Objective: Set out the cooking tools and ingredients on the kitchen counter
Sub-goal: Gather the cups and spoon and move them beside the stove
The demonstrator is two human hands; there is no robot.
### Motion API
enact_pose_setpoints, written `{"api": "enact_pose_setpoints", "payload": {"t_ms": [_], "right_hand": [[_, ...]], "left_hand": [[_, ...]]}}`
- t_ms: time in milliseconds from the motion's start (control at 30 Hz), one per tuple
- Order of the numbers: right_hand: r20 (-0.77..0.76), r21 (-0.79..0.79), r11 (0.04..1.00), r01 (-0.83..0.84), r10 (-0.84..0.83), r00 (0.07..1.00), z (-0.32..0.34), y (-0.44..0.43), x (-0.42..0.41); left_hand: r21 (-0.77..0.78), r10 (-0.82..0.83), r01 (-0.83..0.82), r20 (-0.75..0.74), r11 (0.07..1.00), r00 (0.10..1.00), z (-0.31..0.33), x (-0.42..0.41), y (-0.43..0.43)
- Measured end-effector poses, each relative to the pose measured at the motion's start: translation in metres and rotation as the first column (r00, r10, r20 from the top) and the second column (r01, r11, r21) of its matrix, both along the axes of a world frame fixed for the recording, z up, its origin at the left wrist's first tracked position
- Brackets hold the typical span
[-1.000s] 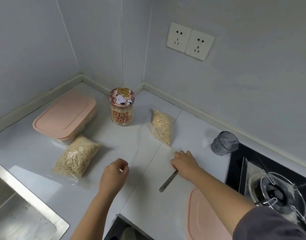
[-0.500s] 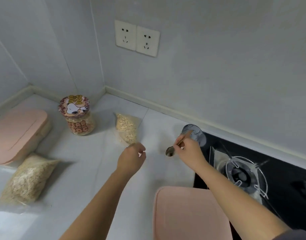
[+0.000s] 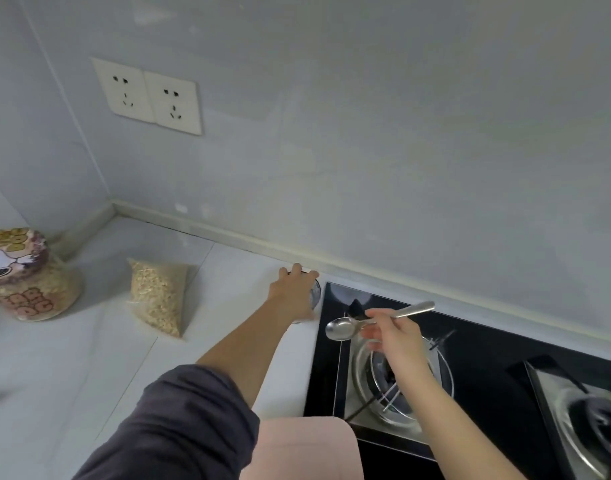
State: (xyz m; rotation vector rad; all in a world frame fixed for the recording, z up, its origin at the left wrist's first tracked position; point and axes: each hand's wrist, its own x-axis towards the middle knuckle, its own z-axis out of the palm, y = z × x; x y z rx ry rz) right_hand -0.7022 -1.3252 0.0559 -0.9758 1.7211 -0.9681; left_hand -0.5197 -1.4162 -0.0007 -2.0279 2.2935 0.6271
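Fingers of the right hand point(image 3: 394, 336) pinch a silver metal spoon point(image 3: 362, 322) at frame centre; the left hand point(image 3: 293, 296) wraps a grey glass cup point(image 3: 316, 292).

The left hand point(image 3: 293, 294) reaches far out, fingers curled around something. The right hand point(image 3: 394, 336) is lifted up, fingers pinched shut.

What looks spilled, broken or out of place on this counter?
Nothing stands out. The bag of oats lies closed on the counter with no loose grains, the jar stands upright, and the spoon is in the right hand.
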Motion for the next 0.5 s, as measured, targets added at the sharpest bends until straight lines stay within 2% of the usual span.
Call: {"api": "enact_pose_setpoints", "payload": {"t_ms": [133,233,300,367,433,500], "right_hand": [[0.028,-0.001,1.0,-0.005,0.005,1.0,-0.001,0.005,-0.011],[0.102,-0.028,0.998,0.058,-0.054,0.993,0.003,0.013,-0.011],[0.183,-0.04,0.992,0.119,-0.11,0.977,0.011,0.025,-0.009],[0.253,-0.056,0.983,0.172,-0.153,0.955,0.019,0.039,-0.007],[0.297,-0.071,0.973,0.221,-0.19,0.936,0.024,0.053,-0.005],[0.325,-0.094,0.961,0.261,-0.218,0.92,0.028,0.067,-0.004]], "left_hand": [[-0.066,0.096,-0.097,-0.014,0.993,0.995,0.003,0.006,0.017],[-0.146,0.21,-0.24,-0.192,0.96,0.959,0.014,0.014,0.044],[-0.143,0.304,-0.395,-0.424,0.908,0.853,0.028,0.02,0.068],[-0.068,0.341,-0.502,-0.654,0.862,0.675,0.041,0.026,0.092],[-0.014,0.307,-0.519,-0.792,0.855,0.527,0.047,0.03,0.114],[0.016,0.278,-0.527,-0.863,0.85,0.423,0.051,0.032,0.133]]}}
